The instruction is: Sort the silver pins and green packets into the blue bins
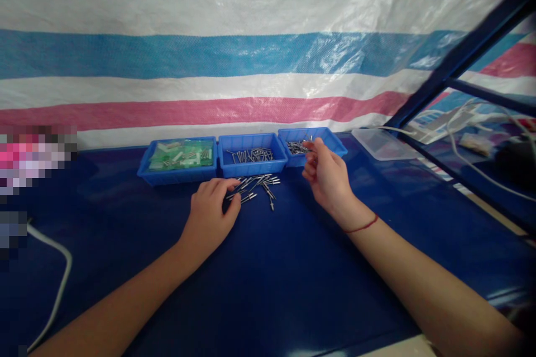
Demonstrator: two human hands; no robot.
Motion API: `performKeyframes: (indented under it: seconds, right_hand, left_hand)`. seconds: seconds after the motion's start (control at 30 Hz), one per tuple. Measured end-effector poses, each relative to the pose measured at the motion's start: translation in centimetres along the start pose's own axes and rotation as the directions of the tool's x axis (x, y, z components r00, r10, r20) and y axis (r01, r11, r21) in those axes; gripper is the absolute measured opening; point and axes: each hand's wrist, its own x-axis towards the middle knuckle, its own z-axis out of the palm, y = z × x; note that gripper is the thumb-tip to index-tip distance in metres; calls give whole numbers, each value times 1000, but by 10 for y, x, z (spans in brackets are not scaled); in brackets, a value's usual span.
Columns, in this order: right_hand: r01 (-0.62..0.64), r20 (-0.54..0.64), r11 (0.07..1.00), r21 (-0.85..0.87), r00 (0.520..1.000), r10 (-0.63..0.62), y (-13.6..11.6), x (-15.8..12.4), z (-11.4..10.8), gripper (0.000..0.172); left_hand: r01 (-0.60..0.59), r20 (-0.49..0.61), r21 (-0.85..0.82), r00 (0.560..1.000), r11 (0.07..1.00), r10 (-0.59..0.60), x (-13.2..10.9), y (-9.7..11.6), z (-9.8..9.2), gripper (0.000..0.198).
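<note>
Several thin metal pins, like blind rivets [268,188], lie in a loose pile on the dark blue table. My left hand [213,205] rests at the pile's left edge, thumb and forefinger apart around its near pins. Over the front of the right blue bin [337,145], my right hand [329,173] is closed with its fingertips pinched together; what they hold is too small to make out. Small metal pieces [295,147] lie in that bin. Longer pins [255,154] fill part of the middle blue bin [247,167].
The left blue bin [180,178] holds green plastic bags [178,153] of small parts. A clear plastic lid [385,144] lies right of the bins. Beyond it stands a dark blue metal frame [450,75] with white cables. Striped sheeting [234,56] hangs behind; another white cable [62,273] is at left.
</note>
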Motion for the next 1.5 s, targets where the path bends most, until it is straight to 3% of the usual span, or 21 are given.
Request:
performKeyframes:
  seconds: [0.1, 0.3, 0.53, 0.7, 0.83, 1.0, 1.07, 1.2, 1.5]
  right_hand:
    - [-81, -20, 994, 79, 996, 83, -3, 3, 0, 36]
    - [-82, 205, 993, -88, 974, 98, 2, -20, 10, 22]
    - [322, 457, 867, -381, 881, -126, 6, -33, 13, 21]
    - [445, 583, 784, -433, 802, -133, 9, -39, 12, 23]
    - [600, 668, 663, -448, 717, -197, 9, -41, 11, 18]
    - [723, 752, 547, -423, 617, -234, 12, -45, 13, 13]
    - [713, 747, 573, -405, 619, -243, 13, -47, 14, 12]
    - [611, 688, 692, -384, 689, -227, 13, -53, 17, 14]
    - [411, 630, 850, -329, 766, -127, 13, -55, 19, 16]
  left_hand:
    - [18, 31, 165, 999, 986, -23, -3, 0, 3, 30]
    - [-1, 63, 253, 998, 968, -15, -5, 1, 2, 26]
    - [-33, 108, 245, 994, 969, 6, -3, 0, 0, 16]
    - [-22, 99, 217, 995, 976, 0, -2, -6, 4, 20]
    - [-32, 94, 183, 995, 983, 15, -2, -9, 6, 23]
    - [-74, 6, -27, 997, 997, 74, -1, -7, 3, 26]
    - [-123, -24, -98, 992, 988, 121, -1, -6, 1, 27]
    - [-193, -20, -168, 981, 967, 192, 0, -3, -2, 26]
    - [-231, -10, -212, 972, 950, 234, 0, -3, -1, 17]
